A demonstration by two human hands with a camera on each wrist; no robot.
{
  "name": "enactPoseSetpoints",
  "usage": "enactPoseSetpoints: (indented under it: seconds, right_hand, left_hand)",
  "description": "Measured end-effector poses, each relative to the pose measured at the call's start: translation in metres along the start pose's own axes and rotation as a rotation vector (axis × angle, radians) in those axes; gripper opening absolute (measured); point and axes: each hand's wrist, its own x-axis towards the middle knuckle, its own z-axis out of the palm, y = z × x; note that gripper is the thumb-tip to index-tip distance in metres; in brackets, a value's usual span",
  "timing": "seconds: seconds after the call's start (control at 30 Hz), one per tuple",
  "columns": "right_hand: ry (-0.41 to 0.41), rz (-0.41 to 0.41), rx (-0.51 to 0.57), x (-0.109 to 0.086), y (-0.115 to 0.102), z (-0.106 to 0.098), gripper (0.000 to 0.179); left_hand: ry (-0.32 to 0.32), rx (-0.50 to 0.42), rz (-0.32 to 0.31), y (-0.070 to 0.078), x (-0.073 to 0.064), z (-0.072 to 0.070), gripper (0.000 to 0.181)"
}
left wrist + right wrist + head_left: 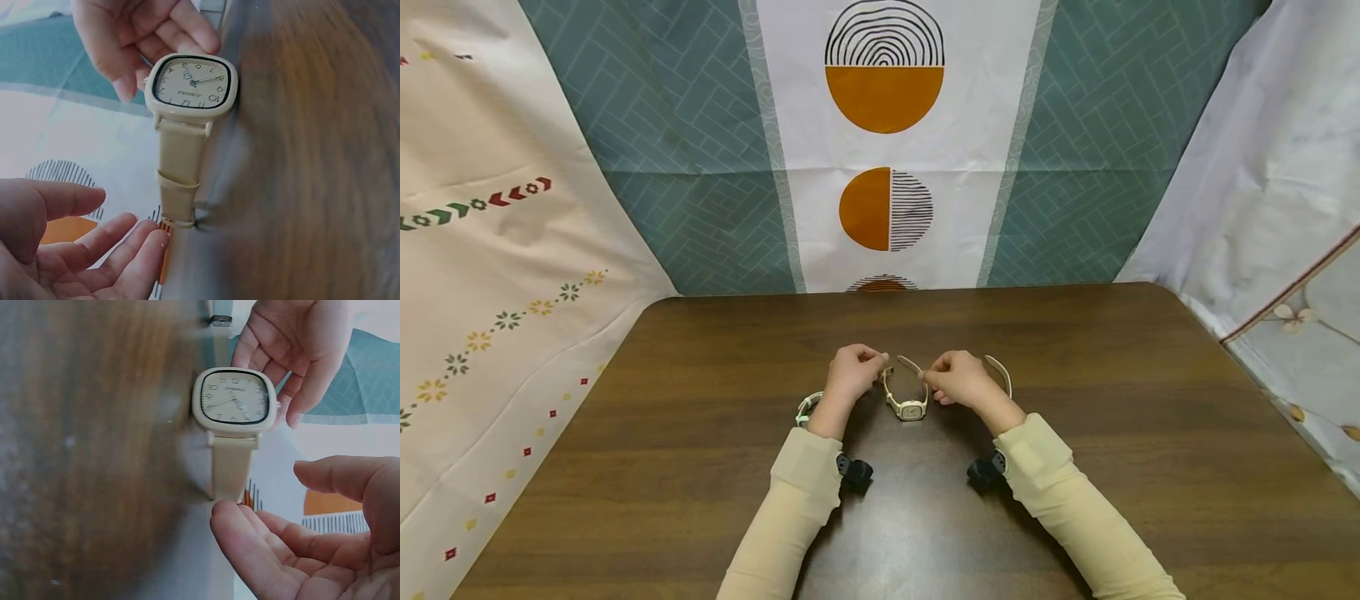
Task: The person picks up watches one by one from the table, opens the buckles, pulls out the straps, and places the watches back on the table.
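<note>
Cream watch point(912, 411) sits between the left hand point(850, 375) and right hand point(962, 381), both thumbs held wide. They're probably shaping its strap point(181, 150); next, let go gently.

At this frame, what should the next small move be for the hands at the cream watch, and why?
Probably ease the strap's free end into the buckle with the right hand, while the left hand steadies the buckle side. In the head view the cream watch looks unfastened, its free end curving toward the buckle, with one hand at each strap.
</note>
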Motion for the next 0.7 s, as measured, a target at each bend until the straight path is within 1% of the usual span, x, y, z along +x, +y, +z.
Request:
enactPoseSetpoints:
  seconds: [0.1, 0.23, 0.33, 0.4, 0.53, 0.63, 0.7]
  right_hand:
    - [0.041, -0.028, -0.014, -0.001, -0.001, -0.002, 0.023]
    - [0.114, -0.084, -0.07, -0.003, -0.007, -0.005, 0.023]
    - [0.168, -0.122, -0.109, -0.003, -0.015, -0.005, 0.023]
    - [0.189, -0.139, -0.126, -0.004, -0.02, -0.005, 0.023]
    - [0.2, -0.165, -0.139, -0.004, -0.03, -0.001, 0.023]
    - [0.172, -0.168, -0.114, -0.004, -0.035, 0.004, 0.022]
    - [0.148, -0.167, -0.092, -0.003, -0.039, 0.008, 0.021]
  left_hand:
    - [-0.01, 0.008, 0.014, 0.004, 0.0, -0.003, 0.024]
    - [-0.003, 0.015, 0.039, 0.009, 0.0, -0.009, 0.025]
    - [0.008, 0.027, 0.039, 0.009, 0.0, -0.015, 0.025]
    - [0.003, 0.029, 0.04, 0.008, -0.001, -0.02, 0.026]
    - [-0.006, 0.038, 0.065, 0.003, -0.002, -0.03, 0.025]
    - [-0.011, 0.053, 0.078, 0.0, -0.002, -0.039, 0.026]
    - [-0.019, 0.061, 0.073, -0.003, -0.003, -0.045, 0.026]
